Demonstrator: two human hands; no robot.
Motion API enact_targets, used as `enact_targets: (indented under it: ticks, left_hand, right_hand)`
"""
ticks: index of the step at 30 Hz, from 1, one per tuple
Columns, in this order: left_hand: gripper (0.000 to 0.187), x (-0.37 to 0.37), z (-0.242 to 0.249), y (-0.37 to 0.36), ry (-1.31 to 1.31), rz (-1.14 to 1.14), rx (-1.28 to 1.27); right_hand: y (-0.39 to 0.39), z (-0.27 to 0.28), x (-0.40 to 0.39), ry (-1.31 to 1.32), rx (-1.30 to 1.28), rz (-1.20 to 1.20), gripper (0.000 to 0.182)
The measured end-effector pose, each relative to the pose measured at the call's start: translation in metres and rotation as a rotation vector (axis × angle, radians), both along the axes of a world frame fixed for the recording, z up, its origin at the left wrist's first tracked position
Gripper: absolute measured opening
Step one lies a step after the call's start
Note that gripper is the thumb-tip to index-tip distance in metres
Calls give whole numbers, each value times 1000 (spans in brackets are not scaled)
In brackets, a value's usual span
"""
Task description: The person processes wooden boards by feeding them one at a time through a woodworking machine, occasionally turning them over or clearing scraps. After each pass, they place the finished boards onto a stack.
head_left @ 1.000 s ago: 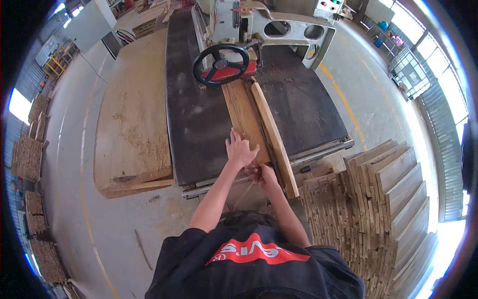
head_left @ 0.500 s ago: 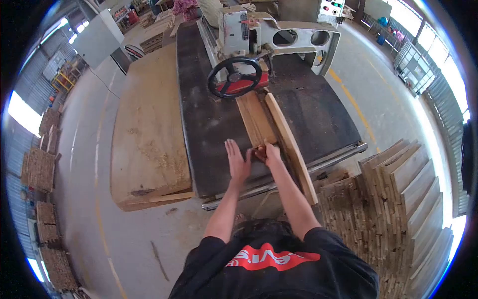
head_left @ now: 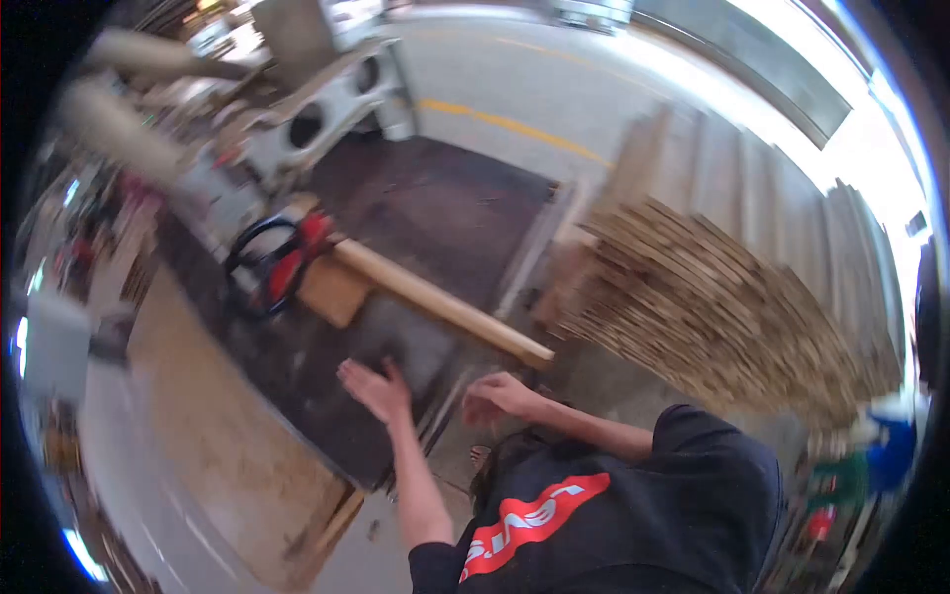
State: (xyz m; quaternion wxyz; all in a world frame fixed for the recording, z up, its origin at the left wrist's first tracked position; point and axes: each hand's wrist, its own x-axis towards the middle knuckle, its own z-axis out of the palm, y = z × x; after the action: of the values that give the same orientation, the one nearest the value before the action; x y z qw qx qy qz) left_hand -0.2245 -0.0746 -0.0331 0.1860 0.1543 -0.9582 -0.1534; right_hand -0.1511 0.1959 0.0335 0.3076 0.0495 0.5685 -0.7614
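Observation:
My left hand [head_left: 376,391] hovers over the near part of the dark machine table [head_left: 426,213], fingers apart and holding nothing. To its right, near the table's front edge, my right hand [head_left: 498,398] is bent at the fingers and blurred; whether anything is in it cannot be made out. A short wooden board [head_left: 334,290] lies beside the black handwheel [head_left: 263,265], beyond both hands. Along that board's right side runs a long pale wooden bar [head_left: 445,305], its near end reaching past the table edge.
A large stack of boards [head_left: 712,287] stands on the right, close to the table. Left of the table is a wood-topped surface [head_left: 203,406] with sawdust. The machine's pale frame [head_left: 336,109] rises at the far side. Blue and green items [head_left: 871,460] lie at the lower right.
The view has swung to the right and is blurred. My right hand has come away from the short board's near end, back toward my body. The board now sits farther in, by the handwheel.

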Motion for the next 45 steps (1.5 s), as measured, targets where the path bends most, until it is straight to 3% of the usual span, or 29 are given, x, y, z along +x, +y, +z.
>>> enact_targets:
  ticks: [3, 6, 7, 9, 11, 15, 17, 20, 22, 23, 27, 35, 45]
  left_hand:
    - [88, 3, 4, -1, -73, 5, -65]
    - [86, 4, 3, 1, -64, 2, -58]
    - [86, 3, 1, -1, -68, -4, -66]
    - [86, 0, 1, -4, -79, -12, -67]
    - [86, 1, 3, -4, -111, -21, -95]
    - [88, -2, -4, -8, -93, -18, -102]
    - [88, 2, -1, -9, -96, -24, -96]
    - [90, 3, -3, -13, -87, -37, -88]
    - [90, 0, -10, -16, -72, -39, -91]
    - [90, 0, -6, -13, -92, -25, -82]
    - [90, 0, 2, -10, -126, -2, -123]
    - [90, 0, -1, -8, -145, 3, -148]
    - [91, 2, 4, -9, -170, 4, -125]
  right_hand:
    - [74, 42, 42, 31, 99, -19, 34]
    - [143, 91, 41, 308, 323, -489, 32]
    - [168, 105, 38, 292, 372, -644, 32]
    - [225, 104, 32, 544, 758, -876, 28]
    - [272, 125, 36, 611, 1102, -1015, 27]
    - [350, 170, 48, 662, 1786, -1030, 40]
    - [381, 189, 48, 480, 1960, -1031, 50]
    - [443, 193, 46, 443, 2164, -1056, 62]
    - [480, 186, 46, 174, 2283, -993, 66]
    - [493, 178, 46, 37, 2332, -960, 68]
    - [519, 147, 47, 154, 2348, -1040, 65]
    - [513, 158, 67, 226, 2316, -935, 50]
    - [498, 164, 81, 247, 2290, -894, 46]
